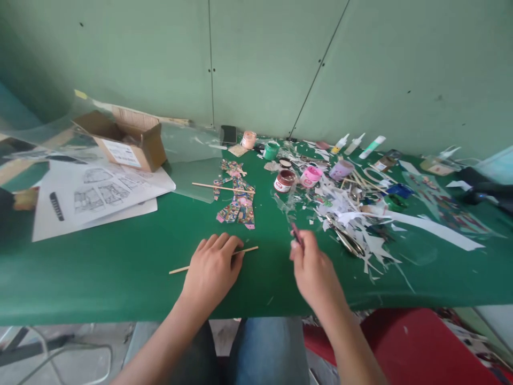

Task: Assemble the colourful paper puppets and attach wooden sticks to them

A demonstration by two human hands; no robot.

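Observation:
A thin wooden stick lies near the table's front edge, its middle covered by my left hand. The curled fingers of that hand hold it against the green surface. To the right, my right hand is closed around a slim, dark purplish tool; its exact kind is too small to tell. Just beyond my left hand lie patterned cut-out pieces with pink edges. Another wooden stick rests across them. Scissors lie among white paper scraps right of my right hand.
An open cardboard box and printed sheets are at the left. Paint jars, brown, pink and green, stand at centre back. Several glue tubes lean at the back right. A green wall rises behind.

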